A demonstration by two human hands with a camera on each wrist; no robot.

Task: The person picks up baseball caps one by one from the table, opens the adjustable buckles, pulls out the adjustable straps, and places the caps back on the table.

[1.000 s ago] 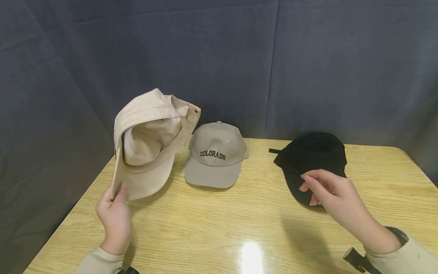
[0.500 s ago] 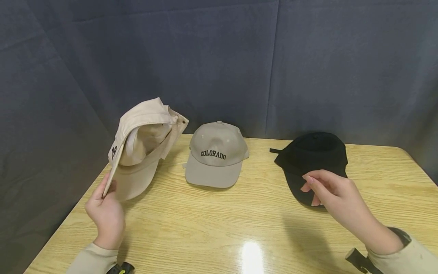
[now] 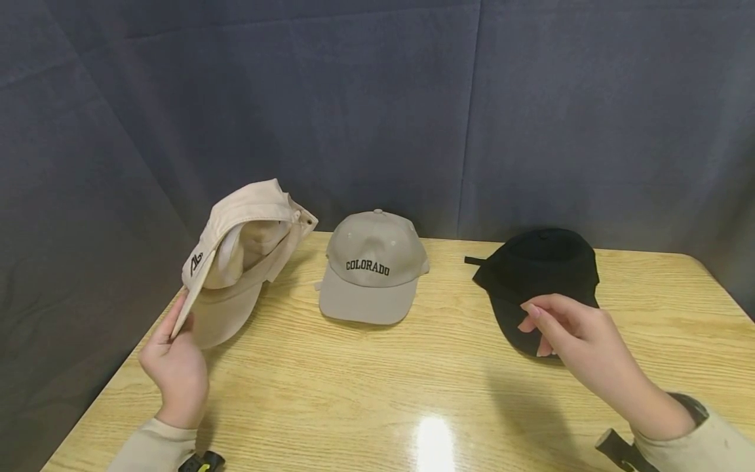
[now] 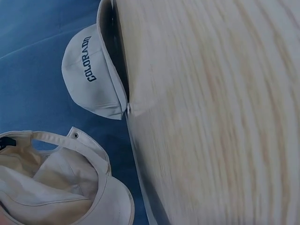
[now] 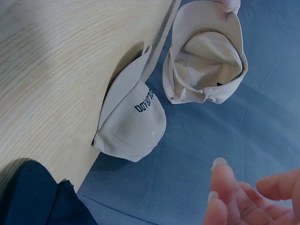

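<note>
My left hand [image 3: 177,370] pinches the brim of a cream baseball cap [image 3: 244,203] at the left of the table. The cap is tilted on its side, its hollow inside facing me, with dark lettering on the front; the right wrist view shows the cream cap [image 5: 206,61] with its back opening and strap. At the right, my right hand [image 3: 580,337] hovers in front of a black cap [image 3: 539,262], fingers loosely bent and holding nothing. In the right wrist view, a gap shows between its thumb and fingers [image 5: 222,180].
A grey-beige cap [image 3: 371,252] lettered COLORADO sits at the back middle, brim toward me. All stands on a light wooden table [image 3: 377,373]. Dark cloth [image 3: 377,105] hangs behind the table and along its left side.
My left hand has moved left and slightly down with the cream cap, which has turned so its front lettering shows. The right hand and the other caps have hardly moved.
</note>
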